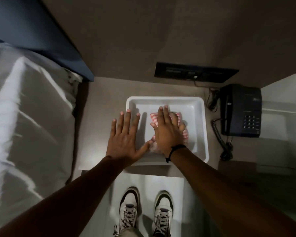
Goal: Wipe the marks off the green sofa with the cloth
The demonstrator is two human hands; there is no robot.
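The cloth [179,124], striped red and white, is seen bunched in a white tray [199,127], toward the tray's right half. It is largely covered by the right hand [167,130], which is laid flat on it with fingers extended and together; nothing is gripped. A dark band [175,150] is worn at the right wrist. The left hand [125,134] is spread open, palm down, over the tray's left rim, fingers splayed, thumb reaching toward the cloth; contact with the tray cannot be told.

The tray is set on a grey-brown surface [102,117]. A dark telephone [241,110] with coiled cord is noted just right of it, a bed [27,117] with pale bedding at the left. Two white sneakers [145,212] are visible below on a pale floor.
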